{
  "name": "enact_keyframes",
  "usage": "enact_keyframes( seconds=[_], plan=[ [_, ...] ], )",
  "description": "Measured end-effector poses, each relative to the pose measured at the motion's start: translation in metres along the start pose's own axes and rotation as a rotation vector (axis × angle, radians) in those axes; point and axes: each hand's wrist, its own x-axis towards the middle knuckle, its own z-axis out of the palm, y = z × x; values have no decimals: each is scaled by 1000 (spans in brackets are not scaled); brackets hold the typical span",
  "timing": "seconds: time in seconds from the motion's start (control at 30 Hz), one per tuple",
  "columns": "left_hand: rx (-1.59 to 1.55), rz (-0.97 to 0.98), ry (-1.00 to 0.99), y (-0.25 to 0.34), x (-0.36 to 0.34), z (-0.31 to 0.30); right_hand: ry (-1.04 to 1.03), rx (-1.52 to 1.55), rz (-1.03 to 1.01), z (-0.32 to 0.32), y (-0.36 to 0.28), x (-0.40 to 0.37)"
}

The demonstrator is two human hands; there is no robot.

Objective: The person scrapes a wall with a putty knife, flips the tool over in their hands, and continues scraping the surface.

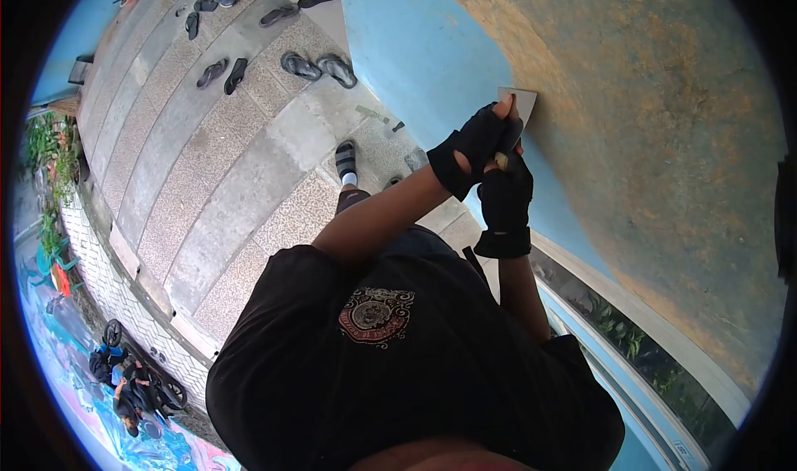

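Note:
Both my hands wear black fingerless gloves and are closed at a putty knife with a wide flat metal blade. My left hand is nearer the blade, with fingertips stretched onto it. Below it, my right hand is wrapped round the handle end. The blade lies against the wall, near the border between light blue paint and a large rough brown-grey patch. Fingers and gloves hide most of the handle.
Several sandals and shoes lie on the tiled walkway. My sandalled foot stands near the wall. A ledge and window frame run along the lower right. A person is beside a motorbike at lower left, near plants.

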Motion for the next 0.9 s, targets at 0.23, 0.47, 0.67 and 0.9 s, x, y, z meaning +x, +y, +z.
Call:
enact_keyframes(
  seconds=[0.23,0.47,0.67,0.9],
  plan=[
    [-46,-5,48,4,6,-8,49,-139,-189,12,-4,11],
    [-43,-14,39,5,7,-8,-68,-59,72,7,3,9],
    [-25,-4,93,6,3,1,-14,-7,80,5,-11,8],
    [7,-43,100,9,0,3,32,80,165,11,-13,3]
  ],
)
